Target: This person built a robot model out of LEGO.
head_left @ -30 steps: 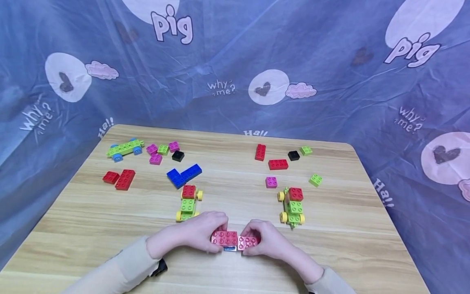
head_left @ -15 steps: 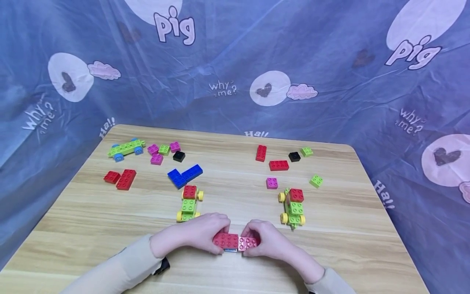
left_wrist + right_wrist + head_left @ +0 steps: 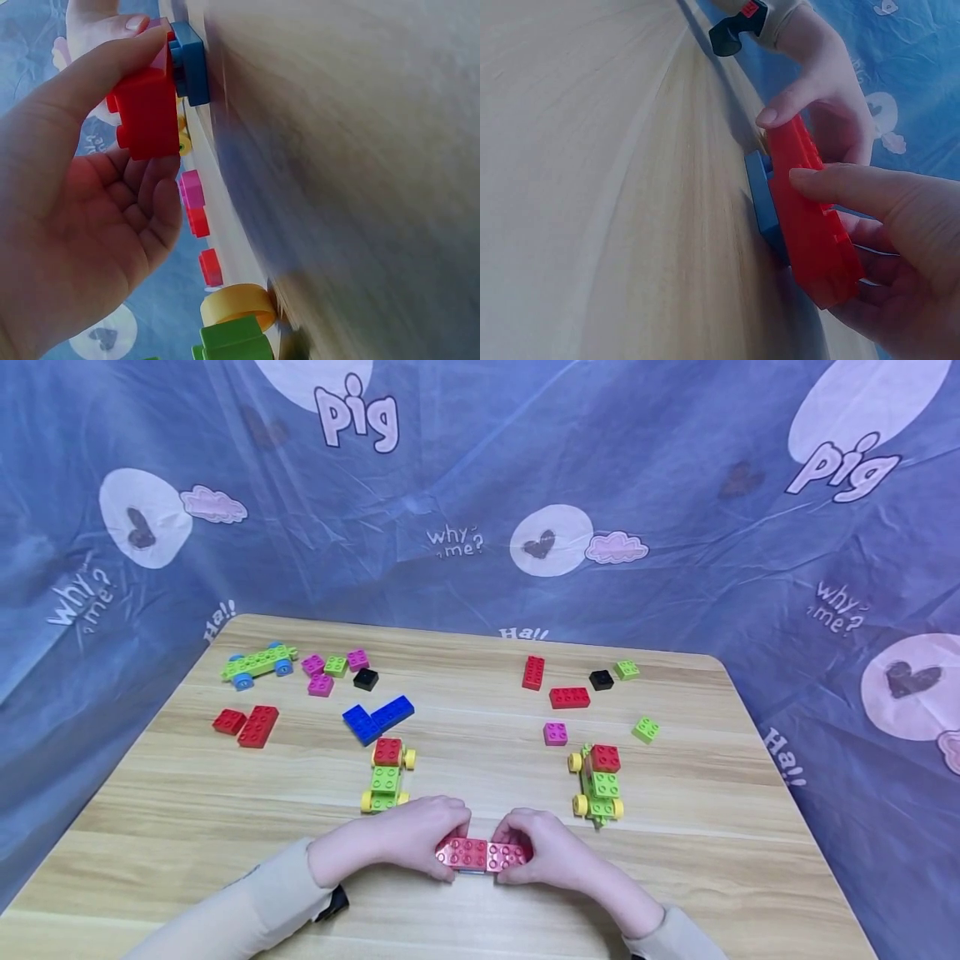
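Note:
My left hand (image 3: 416, 835) pinches a red toy building brick (image 3: 467, 853) between thumb and fingers, near the front middle of the table. My right hand (image 3: 551, 852) grips a second red brick (image 3: 505, 857), end to end with the first. Beneath both lies a blue brick (image 3: 763, 199), low on the tabletop and mostly covered in the head view. A narrow slit shows between the left red brick and the blue one in the left wrist view. The right brick looks seated lower on the blue brick's studs.
Beyond the hands stand two brick cars, one left (image 3: 386, 779) and one right (image 3: 602, 783), on yellow wheels. A green car base (image 3: 259, 663) with blue wheels is at the far left. Blue bricks (image 3: 363, 724), red bricks (image 3: 258, 727) and small bricks lie scattered behind.
The left red brick has come slightly down toward the front, level with the right one, and less of the blue brick shows. The right hand stays in place.

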Motion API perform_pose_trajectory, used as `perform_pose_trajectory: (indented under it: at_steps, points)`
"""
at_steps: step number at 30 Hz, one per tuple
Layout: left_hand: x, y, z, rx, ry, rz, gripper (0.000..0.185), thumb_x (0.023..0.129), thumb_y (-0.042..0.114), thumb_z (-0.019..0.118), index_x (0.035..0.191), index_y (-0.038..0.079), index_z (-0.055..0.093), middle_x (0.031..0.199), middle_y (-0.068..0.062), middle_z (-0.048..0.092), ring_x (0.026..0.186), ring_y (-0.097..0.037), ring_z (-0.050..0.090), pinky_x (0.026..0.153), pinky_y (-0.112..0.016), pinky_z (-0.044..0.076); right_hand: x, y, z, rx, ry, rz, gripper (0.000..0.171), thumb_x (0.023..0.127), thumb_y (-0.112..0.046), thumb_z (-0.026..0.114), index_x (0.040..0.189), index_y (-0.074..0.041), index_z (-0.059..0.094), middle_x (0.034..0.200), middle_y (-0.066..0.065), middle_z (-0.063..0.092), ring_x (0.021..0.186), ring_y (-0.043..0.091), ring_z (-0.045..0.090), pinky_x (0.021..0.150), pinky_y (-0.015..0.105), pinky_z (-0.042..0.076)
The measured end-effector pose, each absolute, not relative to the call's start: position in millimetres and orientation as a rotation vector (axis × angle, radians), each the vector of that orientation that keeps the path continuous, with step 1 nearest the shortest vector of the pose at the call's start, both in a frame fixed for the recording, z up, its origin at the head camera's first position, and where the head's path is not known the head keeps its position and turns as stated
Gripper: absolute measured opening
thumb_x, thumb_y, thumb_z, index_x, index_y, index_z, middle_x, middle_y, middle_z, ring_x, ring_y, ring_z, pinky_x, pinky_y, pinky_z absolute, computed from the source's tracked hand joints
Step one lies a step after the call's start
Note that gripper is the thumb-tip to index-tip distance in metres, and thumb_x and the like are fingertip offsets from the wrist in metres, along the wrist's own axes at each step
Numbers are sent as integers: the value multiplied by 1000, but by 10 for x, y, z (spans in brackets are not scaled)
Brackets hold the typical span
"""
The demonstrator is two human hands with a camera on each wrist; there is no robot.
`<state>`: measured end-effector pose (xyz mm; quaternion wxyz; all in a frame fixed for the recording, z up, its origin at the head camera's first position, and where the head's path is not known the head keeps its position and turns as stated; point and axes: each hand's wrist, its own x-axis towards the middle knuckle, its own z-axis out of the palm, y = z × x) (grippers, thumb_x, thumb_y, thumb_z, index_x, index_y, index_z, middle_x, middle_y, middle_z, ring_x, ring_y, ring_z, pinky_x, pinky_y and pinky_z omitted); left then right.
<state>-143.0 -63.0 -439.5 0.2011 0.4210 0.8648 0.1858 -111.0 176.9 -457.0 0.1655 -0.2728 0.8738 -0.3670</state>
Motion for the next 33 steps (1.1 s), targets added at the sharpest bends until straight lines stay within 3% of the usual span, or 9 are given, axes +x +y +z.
perform_pose_trajectory:
  at_steps: [8,12,25,33]
  points:
    - [-1432,-621,-4410,1180,2422,509,44,63,34,89,87,20,55,79,16,47,70,0,44,65,-16,41,-1102,1772,-4531,-792,2513,-1061,48,65,-34,89,103,-13,68,95,-8,67,87,1,59,83,24,52]
    - [-1432,-618,-4417,1171,2420,508,44,62,33,89,87,20,55,79,15,48,71,0,44,65,-16,41,-1074,1710,-4499,-829,2543,-1036,46,67,-32,88,104,-13,69,98,-7,68,90,1,60,87,26,52]
    - [-1419,-604,-4418,1166,2415,503,44,62,34,90,86,21,55,78,16,47,71,0,44,64,-15,41,-1033,1572,-4550,-846,2646,-976,31,71,-23,86,97,-15,72,90,-9,69,83,-2,57,78,21,51]
    - [-1418,-587,-4403,1199,2403,580,36,69,34,86,94,19,64,82,17,55,74,3,47,69,-13,44,-1048,1569,-4556,-889,2637,-1019,30,70,-22,87,95,-15,72,90,-7,70,83,0,59,76,21,51]
